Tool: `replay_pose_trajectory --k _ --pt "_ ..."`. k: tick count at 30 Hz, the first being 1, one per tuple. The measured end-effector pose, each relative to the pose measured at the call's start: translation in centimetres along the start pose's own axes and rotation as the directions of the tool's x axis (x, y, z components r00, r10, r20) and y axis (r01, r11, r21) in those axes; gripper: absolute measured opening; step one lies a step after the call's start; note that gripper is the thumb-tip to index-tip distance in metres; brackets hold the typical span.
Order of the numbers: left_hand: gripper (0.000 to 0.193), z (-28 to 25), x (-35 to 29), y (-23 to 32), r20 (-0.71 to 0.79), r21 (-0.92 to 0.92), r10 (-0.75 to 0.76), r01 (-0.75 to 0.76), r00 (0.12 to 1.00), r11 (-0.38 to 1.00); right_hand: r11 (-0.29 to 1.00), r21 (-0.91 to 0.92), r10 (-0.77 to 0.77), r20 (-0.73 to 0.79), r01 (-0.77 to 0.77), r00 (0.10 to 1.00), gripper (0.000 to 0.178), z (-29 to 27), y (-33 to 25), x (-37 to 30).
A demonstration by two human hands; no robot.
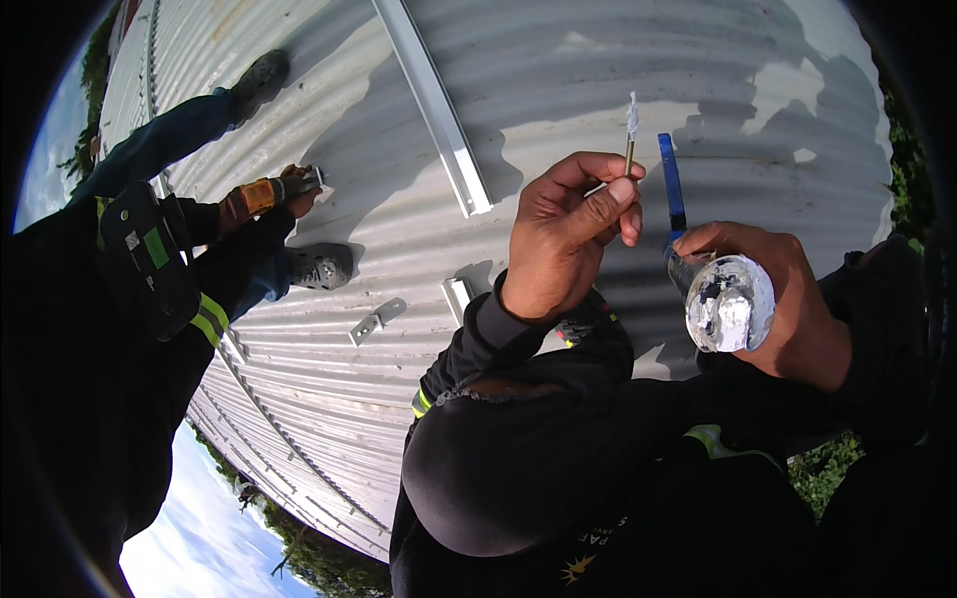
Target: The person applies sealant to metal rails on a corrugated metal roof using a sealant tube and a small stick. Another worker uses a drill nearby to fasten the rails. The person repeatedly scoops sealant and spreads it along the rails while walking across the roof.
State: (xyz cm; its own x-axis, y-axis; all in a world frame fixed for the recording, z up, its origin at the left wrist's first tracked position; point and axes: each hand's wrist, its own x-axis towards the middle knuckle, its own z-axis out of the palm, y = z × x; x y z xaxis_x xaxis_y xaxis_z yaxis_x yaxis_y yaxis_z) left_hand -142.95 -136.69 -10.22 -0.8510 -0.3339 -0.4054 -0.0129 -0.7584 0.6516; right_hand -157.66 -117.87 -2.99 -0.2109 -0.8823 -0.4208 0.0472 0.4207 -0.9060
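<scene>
My left hand is raised over the roof. Its thumb and fingertips pinch a thin brass-coloured rod, held upright, with white paste smeared on its upper end. To the right, my right hand wraps round a clear cylinder. The cylinder's round end faces up and shows crumpled silver and white material with dark smears. A flat blue bar extends from beside that hand's fingers, away from me; whether it joins the cylinder I cannot tell. My bent knee is below the left hand.
Corrugated metal roof sheeting lies under everything. A long aluminium rail, a short rail piece and a small metal bracket rest on it. At left, a co-worker crouches, hands on an orange-and-dark tool.
</scene>
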Motion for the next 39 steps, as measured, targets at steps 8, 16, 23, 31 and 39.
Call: replay_pose_trajectory --k 8,16,23,31,39 --pt "0.022 -0.26 0.15 0.27 0.019 -0.005 -0.019 0.019 1.0 1.0 0.998 -0.059 0.007 0.01 -0.006 1.0 0.059 -0.11 -0.27 0.18" --pt "0.022 -0.34 0.35 0.23 0.021 0.002 -0.026 0.026 0.999 1.0 0.996 0.048 0.071 0.007 -0.071 0.997 0.057 0.0 -0.16 0.25" --pt "0.022 -0.46 0.61 0.0 0.028 0.0 -0.024 0.024 0.999 1.0 0.999 0.023 0.044 0.002 -0.044 0.999 0.055 -0.08 -0.18 0.34" --pt "0.021 -0.54 0.69 0.06 0.014 -0.007 -0.032 0.032 0.999 0.999 0.995 0.065 0.068 0.025 -0.07 0.997 0.057 -0.17 -0.04 0.52" --pt "0.021 -0.79 0.87 0.0 0.006 -0.017 -0.032 0.032 0.999 0.999 0.991 0.104 0.088 0.023 -0.089 0.996 0.059 -0.07 0.06 0.84"
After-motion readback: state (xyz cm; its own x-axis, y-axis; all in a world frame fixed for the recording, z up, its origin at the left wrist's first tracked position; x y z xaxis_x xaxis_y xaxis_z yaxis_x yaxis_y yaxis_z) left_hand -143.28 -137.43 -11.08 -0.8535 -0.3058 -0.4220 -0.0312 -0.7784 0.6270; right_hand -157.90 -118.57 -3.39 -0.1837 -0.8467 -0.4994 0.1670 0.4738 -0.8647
